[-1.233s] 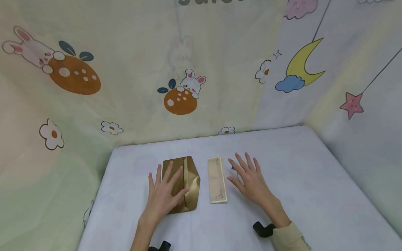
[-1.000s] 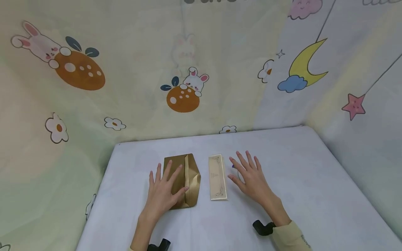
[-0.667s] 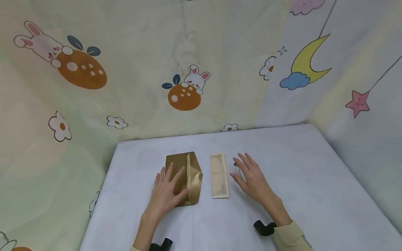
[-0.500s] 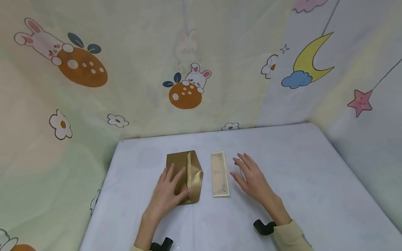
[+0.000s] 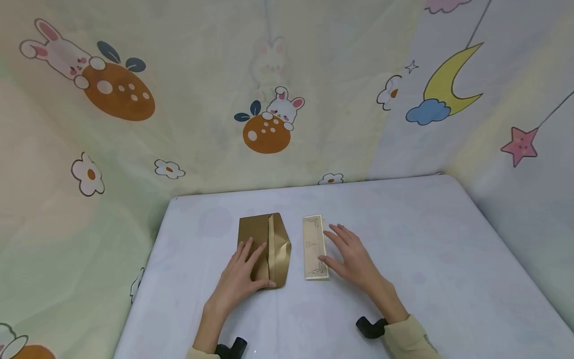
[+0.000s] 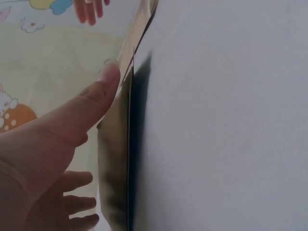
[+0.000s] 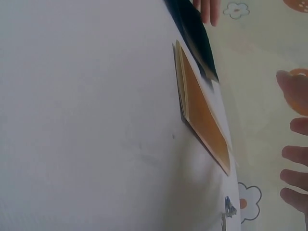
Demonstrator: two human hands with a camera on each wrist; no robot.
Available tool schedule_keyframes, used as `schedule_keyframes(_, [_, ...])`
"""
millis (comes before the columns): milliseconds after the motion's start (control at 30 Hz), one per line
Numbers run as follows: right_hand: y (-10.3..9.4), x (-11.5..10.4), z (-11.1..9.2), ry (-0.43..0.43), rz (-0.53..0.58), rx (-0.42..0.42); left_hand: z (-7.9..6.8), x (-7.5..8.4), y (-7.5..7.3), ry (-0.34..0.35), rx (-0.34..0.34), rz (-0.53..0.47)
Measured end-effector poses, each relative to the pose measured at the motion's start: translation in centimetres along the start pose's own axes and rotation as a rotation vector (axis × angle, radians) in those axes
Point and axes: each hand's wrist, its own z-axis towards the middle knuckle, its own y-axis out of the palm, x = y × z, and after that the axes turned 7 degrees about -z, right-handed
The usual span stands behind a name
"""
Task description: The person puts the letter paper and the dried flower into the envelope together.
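A gold envelope (image 5: 254, 228) lies on the table, its flap opened out to the right. Over its lower part is my left hand (image 5: 235, 279), fingers spread and relaxed, thumb near the flap's lower end. In the left wrist view that thumb (image 6: 96, 94) overlaps the envelope's edge (image 6: 115, 159). To the envelope's right lies a cream folded card (image 5: 313, 242) with dark corner ornaments. My right hand (image 5: 354, 259) hovers beside it, thumb and index tips overlapping the card's right edge. In the right wrist view the right fingers (image 7: 296, 154) stand apart from the card (image 7: 204, 115).
A white cloth covers the table (image 5: 417, 239). A small grey-blue object (image 7: 230, 207) lies near the card in the right wrist view; my right hand hides it in the head view. A printed curtain (image 5: 332, 99) hangs behind the table.
My right hand has moved left to the card's edge, its fingers drawing closer together. The left hand has slid toward the envelope's lower edge. The head view has tilted slightly.
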Motion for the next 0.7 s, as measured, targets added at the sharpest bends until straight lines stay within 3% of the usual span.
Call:
schedule_keyframes(133, [1.0,-0.9,0.2,-0.044,0.036,-0.009,0.1,-0.2,0.2,-0.009,-0.034,0.002])
schedule_keyframes(367, [2.8,-2.7,1.2,-0.112,0.080,-0.006,0.2,-0.2,0.3,-0.006,-0.036,0.009])
schedule_keyframes(700, [4.8,-5.1,3.0,-0.116,0.152,-0.225,0.2,-0.3,0.4,-0.016,-0.040,0.009])
